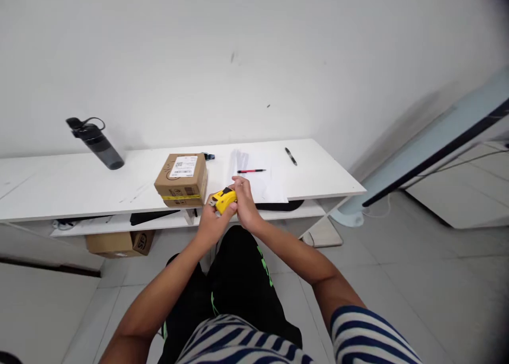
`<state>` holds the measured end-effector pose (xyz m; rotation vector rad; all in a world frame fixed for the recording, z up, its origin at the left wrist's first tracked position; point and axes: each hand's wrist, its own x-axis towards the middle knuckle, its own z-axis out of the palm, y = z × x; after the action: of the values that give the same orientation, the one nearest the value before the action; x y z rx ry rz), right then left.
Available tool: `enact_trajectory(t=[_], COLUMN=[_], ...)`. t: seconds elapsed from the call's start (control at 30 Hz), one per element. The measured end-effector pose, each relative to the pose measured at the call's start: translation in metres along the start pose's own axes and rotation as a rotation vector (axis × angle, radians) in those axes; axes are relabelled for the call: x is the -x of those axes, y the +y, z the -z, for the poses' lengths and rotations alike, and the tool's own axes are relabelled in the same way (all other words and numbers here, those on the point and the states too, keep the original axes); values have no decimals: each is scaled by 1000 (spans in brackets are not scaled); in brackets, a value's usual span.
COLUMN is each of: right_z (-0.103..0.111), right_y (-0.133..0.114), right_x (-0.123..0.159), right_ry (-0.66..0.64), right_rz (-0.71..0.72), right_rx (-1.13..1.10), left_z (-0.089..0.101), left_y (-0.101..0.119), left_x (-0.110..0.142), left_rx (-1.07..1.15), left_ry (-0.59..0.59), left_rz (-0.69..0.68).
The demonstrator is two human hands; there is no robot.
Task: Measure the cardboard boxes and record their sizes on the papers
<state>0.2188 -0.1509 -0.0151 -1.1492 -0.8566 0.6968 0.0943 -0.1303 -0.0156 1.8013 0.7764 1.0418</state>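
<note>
In the head view, a yellow tape measure (pixel 225 200) is held between the left hand (pixel 213 222) and the right hand (pixel 245 207), fingers curled about it, at the near edge of the white surface (pixel 326 173). A cardboard box (pixel 182 183) is seen just beside it; papers (pixel 260 188) are topped by a red-and-black pen (pixel 251 171).

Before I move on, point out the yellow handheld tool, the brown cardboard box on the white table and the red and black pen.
Yellow handheld tool (pixel 226 200), head view: yellow casing.
Brown cardboard box (pixel 181 182), head view: top face.
Red and black pen (pixel 250 171), head view: red barrel.
</note>
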Motion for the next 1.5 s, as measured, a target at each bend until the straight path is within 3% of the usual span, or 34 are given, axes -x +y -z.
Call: enact_trajectory(t=[0.07, 0.13, 0.2, 0.27, 0.3, 0.37, 0.43, 0.53, 0.6, 0.8, 0.97, 1.17, 1.5], right_z=[19, 47, 77, 99, 106, 113, 114, 109, 101, 67, 59, 56, 56], right_y=[3, 4, 7, 13, 17, 25, 32, 42, 48, 73, 81, 89, 93], right_x=[-13, -43, -82, -115, -127, -143, -149, -146, -139, -103, -92, -92, -93], right_ry=[24, 91, -8, -170, -191, -183, -146, -77, -20, -29, -122, 3, -72], right_rz=[210, 355, 259, 31, -49, -111, -86, -46, -24, 95, 51, 32, 18], right_rx=[307, 701, 1038, 1216, 1249, 1251, 1217, 1152, 1089, 393, 430, 566, 616], left_z=[-14, -20, -21, -21, -21, -21, -18, -12, -9, -10, -9, -9, -10], left_y=[-9, -20, -34, -48, -55, -66, -73, -76, -76, -81, -85, -86, -88], left_x=[-3, -15, -30, -44, -51, -61, -68, -73, -72, -68, -67, -64, -64], left_rx=[-28, -193, -373, -460, -466, -459, -496, -596, -613, -628, -642, -659, -650], left_ry=[24, -5, -84, -171, -201, -245, -317, -466, -500, -497, -502, -488, -482], left_rz=[64, 67, 45, 23, 23, 41, 53, 47, 48, 43, 14, -7, 5])
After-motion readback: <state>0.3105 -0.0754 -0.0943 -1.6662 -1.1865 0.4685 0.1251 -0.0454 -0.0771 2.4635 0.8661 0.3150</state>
